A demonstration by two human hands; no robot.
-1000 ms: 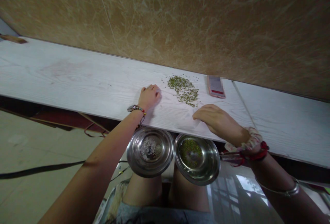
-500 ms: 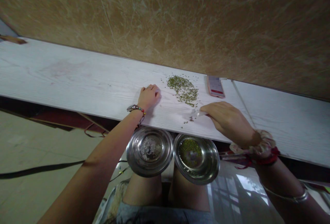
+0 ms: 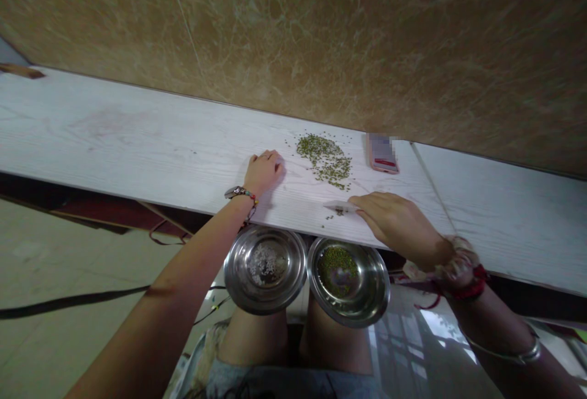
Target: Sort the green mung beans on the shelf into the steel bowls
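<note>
My left hand (image 3: pixel 265 171) rests on the white tabletop with its fingers curled in; nothing shows in it. My right hand (image 3: pixel 397 221) pinches a small clear plastic piece (image 3: pixel 346 206), held low over a few stray dark grains near the front edge. Whether it is a bag or a sheet I cannot tell. Between and beyond my hands lies a loose patch of green mung beans (image 3: pixel 323 157). Below the edge, one steel bowl (image 3: pixel 236 292) has white grains inside, and another steel bowl (image 3: pixel 373 307) has green beans inside.
A phone (image 3: pixel 382 153) lies against the wall (image 3: pixel 293 44), right of the beans. The long white table (image 3: pixel 137 136) runs along the wall. Both bowls are over my lap, close against the front edge. A brown wooden piece (image 3: pixel 22 71) sits far left.
My right hand has moved slightly left and down with the clear plastic piece, which now covers some of the stray grains. My left hand stays where it was.
</note>
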